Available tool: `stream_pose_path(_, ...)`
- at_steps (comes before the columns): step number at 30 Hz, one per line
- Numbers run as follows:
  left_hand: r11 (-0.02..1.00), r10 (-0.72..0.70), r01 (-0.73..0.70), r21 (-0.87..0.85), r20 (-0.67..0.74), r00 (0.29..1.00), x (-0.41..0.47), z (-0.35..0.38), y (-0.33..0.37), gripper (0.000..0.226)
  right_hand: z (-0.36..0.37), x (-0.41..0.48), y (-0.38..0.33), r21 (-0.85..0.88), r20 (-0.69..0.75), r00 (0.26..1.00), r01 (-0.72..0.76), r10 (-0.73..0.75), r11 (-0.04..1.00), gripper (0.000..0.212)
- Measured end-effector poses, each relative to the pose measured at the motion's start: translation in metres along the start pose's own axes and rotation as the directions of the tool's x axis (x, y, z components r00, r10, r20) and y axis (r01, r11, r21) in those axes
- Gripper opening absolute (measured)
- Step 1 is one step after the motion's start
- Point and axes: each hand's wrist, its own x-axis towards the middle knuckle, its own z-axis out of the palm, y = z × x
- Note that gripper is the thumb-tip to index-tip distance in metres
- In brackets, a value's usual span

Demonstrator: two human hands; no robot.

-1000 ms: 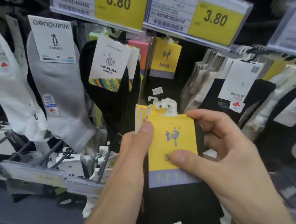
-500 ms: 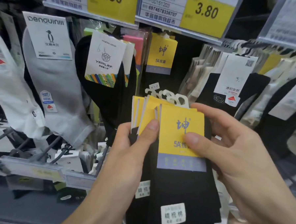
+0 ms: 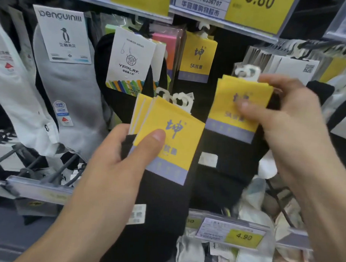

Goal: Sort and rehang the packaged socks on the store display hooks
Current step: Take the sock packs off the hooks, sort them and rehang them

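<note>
Since half a second ago we have split the fanned stack: our right hand (image 3: 288, 125) has drawn the separated packs (image 3: 230, 93) off to the right, blurred thumb and fingers pinching the yellow card. Our left hand (image 3: 114, 167) grips the remaining packs (image 3: 167, 142), thumb pressed on the front card. Below, a lower price rail (image 3: 231, 234) shows 4.90, with loose socks (image 3: 251, 255) heaped at the display's lower right corner. Behind, a matching yellow pack (image 3: 198, 58) hangs under the upper price strip (image 3: 254, 9); a black YPLRF pair (image 3: 129, 58), a grey penguin-card pair (image 3: 70, 85) and white socks (image 3: 15, 102) hang toward the left edge.
</note>
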Motion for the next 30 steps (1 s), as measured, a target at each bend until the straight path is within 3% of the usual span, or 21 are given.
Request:
stream_pose_path(2, 1.0, 0.015, -0.015, 0.015, -0.007, 1.0, -0.002, -0.004, 0.002, 0.021, 0.017, 0.016, 0.0, -0.114, 0.009, 0.998, 0.07, -0.069, 0.991, 0.034)
stream_pose_path(9, 0.999, -0.016, 0.019, -0.035, 0.068, 0.998, -0.008, -0.001, 0.001, 0.029, 0.06, 0.059, -0.004, -0.151, -0.003, 0.984, 0.178, -0.18, 0.972, 0.035)
stream_pose_path(14, 0.996, -0.01, 0.02, -0.085, 0.122, 0.992, -0.005, 0.0, -0.002, 0.036, 0.072, 0.072, -0.003, -0.137, 0.075, 0.976, 0.213, -0.204, 0.967, 0.037)
stream_pose_path(18, 0.995, -0.023, 0.035, -0.095, 0.124, 0.992, -0.002, -0.001, -0.005, 0.036, 0.074, 0.08, 0.004, -0.294, 0.146, 0.97, 0.229, -0.193, 0.928, 0.045)
stream_pose_path(22, 0.997, -0.039, 0.046, -0.066, 0.098, 0.994, 0.0, -0.003, -0.005, 0.031, 0.069, 0.074, 0.004, -0.412, 0.086, 0.983, 0.185, -0.164, 0.892, 0.053)
stream_pose_path(25, 0.996, -0.041, 0.048, -0.08, 0.095, 0.995, 0.0, -0.003, -0.006, 0.035, 0.058, 0.043, 0.004, -0.325, -0.038, 0.997, 0.045, -0.061, 0.945, 0.06)
stream_pose_path(27, 0.994, -0.038, 0.049, -0.1, 0.105, 0.994, 0.0, -0.002, -0.006, 0.039, 0.049, 0.009, 0.005, -0.14, -0.082, 0.997, -0.016, 0.005, 0.99, 0.039)
stream_pose_path(28, 0.993, -0.038, 0.051, -0.111, 0.112, 0.993, 0.001, -0.001, -0.006, 0.041, 0.045, -0.01, 0.006, -0.06, -0.067, 0.997, -0.037, 0.033, 0.997, 0.024)
stream_pose_path(30, 0.995, -0.024, 0.035, -0.094, 0.112, 0.993, 0.002, 0.001, -0.007, 0.04, 0.043, -0.046, 0.001, 0.03, 0.031, 0.997, -0.065, 0.064, 0.997, 0.026)
